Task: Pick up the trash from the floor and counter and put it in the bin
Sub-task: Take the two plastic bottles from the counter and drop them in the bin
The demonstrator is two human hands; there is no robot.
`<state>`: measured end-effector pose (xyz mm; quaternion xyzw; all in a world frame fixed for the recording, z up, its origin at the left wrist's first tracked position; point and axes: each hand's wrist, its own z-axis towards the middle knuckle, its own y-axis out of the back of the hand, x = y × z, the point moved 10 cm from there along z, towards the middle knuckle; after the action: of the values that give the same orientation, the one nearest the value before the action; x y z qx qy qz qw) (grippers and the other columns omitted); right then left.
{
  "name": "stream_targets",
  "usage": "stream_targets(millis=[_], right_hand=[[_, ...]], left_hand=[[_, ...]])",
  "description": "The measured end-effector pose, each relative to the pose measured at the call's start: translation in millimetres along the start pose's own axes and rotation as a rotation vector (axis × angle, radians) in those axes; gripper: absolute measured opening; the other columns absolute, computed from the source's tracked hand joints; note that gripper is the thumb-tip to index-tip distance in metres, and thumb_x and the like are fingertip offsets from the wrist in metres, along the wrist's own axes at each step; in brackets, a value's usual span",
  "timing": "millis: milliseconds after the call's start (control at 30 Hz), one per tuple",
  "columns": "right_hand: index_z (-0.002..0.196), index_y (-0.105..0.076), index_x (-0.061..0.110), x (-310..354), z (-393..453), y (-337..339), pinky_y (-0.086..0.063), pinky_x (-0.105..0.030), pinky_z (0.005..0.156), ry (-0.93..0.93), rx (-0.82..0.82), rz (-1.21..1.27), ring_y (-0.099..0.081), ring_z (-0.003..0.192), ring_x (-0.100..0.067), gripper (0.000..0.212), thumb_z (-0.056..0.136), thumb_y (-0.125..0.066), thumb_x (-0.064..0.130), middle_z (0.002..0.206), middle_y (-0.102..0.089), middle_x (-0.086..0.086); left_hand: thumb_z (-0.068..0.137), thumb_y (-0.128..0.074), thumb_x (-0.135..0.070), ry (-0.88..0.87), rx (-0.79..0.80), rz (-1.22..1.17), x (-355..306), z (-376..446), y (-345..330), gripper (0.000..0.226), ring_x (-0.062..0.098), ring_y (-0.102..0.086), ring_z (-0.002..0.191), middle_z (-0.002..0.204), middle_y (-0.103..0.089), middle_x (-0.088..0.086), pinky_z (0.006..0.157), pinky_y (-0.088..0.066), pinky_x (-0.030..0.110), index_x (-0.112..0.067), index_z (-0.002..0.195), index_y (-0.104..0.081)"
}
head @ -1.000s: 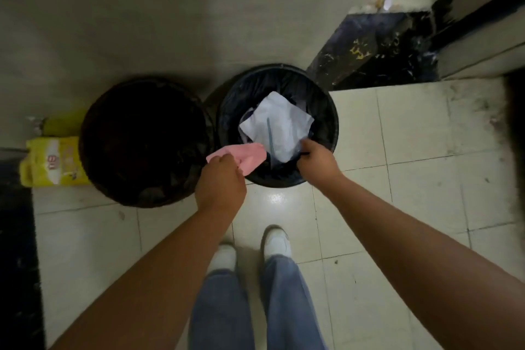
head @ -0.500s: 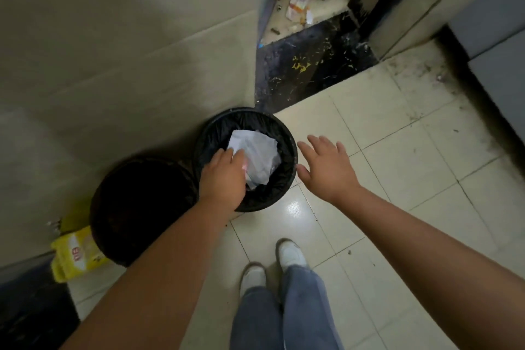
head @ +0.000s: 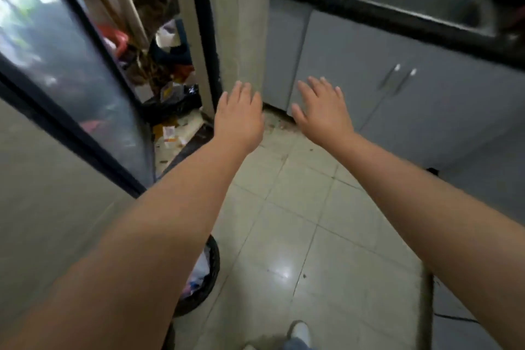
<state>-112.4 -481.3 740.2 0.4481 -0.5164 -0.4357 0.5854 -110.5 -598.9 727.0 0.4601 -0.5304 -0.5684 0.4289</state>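
Observation:
My left hand (head: 240, 115) and my right hand (head: 321, 111) are both stretched out in front of me at mid-frame, fingers spread, holding nothing. The black bin (head: 211, 273) sits low on the floor under my left forearm, mostly hidden; a bit of white and pink trash (head: 199, 270) shows inside it. Small scraps of litter (head: 169, 133) lie on the floor beyond the doorway at the left.
A glass sliding door (head: 71, 71) stands at the left, with a cluttered room behind it. Grey cabinets (head: 397, 94) with a black counter and steel sink (head: 420, 0) run along the right. Pale floor tiles (head: 298, 236) lie ahead. My shoe (head: 298, 331) shows at the bottom.
The pink and white trash left my hands and lies in the bin. Both hands lifted away and opened. My view swung up from the bins toward the doorway and cabinets.

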Motion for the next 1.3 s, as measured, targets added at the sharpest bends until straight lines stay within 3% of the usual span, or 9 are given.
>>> stream_targets(millis=[233, 333, 633, 933, 1100, 1300], right_hand=[[0.131, -0.046, 0.000, -199.5, -82.2, 221.8, -0.029, -0.048, 0.110, -0.289, -0.406, -0.048, -0.039, 0.133, -0.035, 0.046, 0.090, -0.046, 0.023, 0.140, -0.045, -0.022], [0.134, -0.043, 0.002, -308.3, -154.2, 290.2, -0.029, -0.042, 0.111, -0.539, -0.489, -0.087, -0.036, 0.135, -0.031, 0.045, 0.093, -0.046, 0.020, 0.145, -0.041, -0.018], [0.128, -0.048, 0.001, -548.3, -321.2, 400.3, -0.042, -0.047, 0.100, -0.983, -0.597, -0.143, -0.048, 0.120, -0.038, 0.040, 0.093, -0.046, 0.019, 0.131, -0.054, -0.022], [0.129, -0.047, 0.001, -706.2, -455.7, 393.2, -0.043, -0.042, 0.102, -1.376, -0.571, -0.072, -0.048, 0.123, -0.035, 0.041, 0.093, -0.048, 0.021, 0.133, -0.053, -0.022], [0.135, -0.042, 0.009, -783.9, -461.0, 329.2, -0.044, -0.038, 0.099, -1.532, -0.399, 0.048, -0.048, 0.125, -0.031, 0.047, 0.092, -0.048, 0.027, 0.137, -0.049, -0.017], [0.122, -0.043, 0.006, -883.5, -452.2, 229.1, -0.048, -0.038, 0.089, -1.782, -0.299, 0.301, -0.055, 0.114, -0.033, 0.046, 0.089, -0.054, 0.037, 0.127, -0.051, -0.016]], left_hand=[[0.100, -0.037, -0.026, -0.399, -0.100, -0.008, -262.9, 52.4, 105.7, 0.047, 0.026, -0.018, 0.146, 0.151, -0.033, 0.015, 0.119, -0.017, 0.042, -0.001, 0.139, -0.037], [0.099, -0.039, -0.027, -0.588, -0.154, -0.008, -387.6, 50.7, 139.0, 0.042, 0.028, -0.025, 0.142, 0.142, -0.042, 0.014, 0.117, -0.021, 0.042, -0.001, 0.132, -0.044], [0.097, -0.042, -0.031, -0.930, -0.237, -0.056, -696.9, 28.1, 193.1, 0.040, 0.027, -0.033, 0.137, 0.137, -0.047, 0.013, 0.112, -0.029, 0.042, -0.004, 0.126, -0.049], [0.095, -0.048, -0.026, -1.188, -0.129, -0.033, -911.7, 5.4, 155.1, 0.041, 0.025, -0.026, 0.142, 0.144, -0.042, 0.010, 0.114, -0.028, 0.039, -0.006, 0.131, -0.044], [0.092, -0.053, -0.020, -1.364, -0.062, 0.075, -1009.6, 9.2, 94.2, 0.043, 0.025, -0.025, 0.143, 0.145, -0.040, 0.009, 0.114, -0.029, 0.038, -0.009, 0.133, -0.042], [0.090, -0.055, -0.012, -1.730, -0.048, 0.328, -1135.7, 11.0, -7.1, 0.050, 0.026, -0.024, 0.142, 0.146, -0.037, 0.011, 0.111, -0.030, 0.037, -0.007, 0.137, -0.037]])
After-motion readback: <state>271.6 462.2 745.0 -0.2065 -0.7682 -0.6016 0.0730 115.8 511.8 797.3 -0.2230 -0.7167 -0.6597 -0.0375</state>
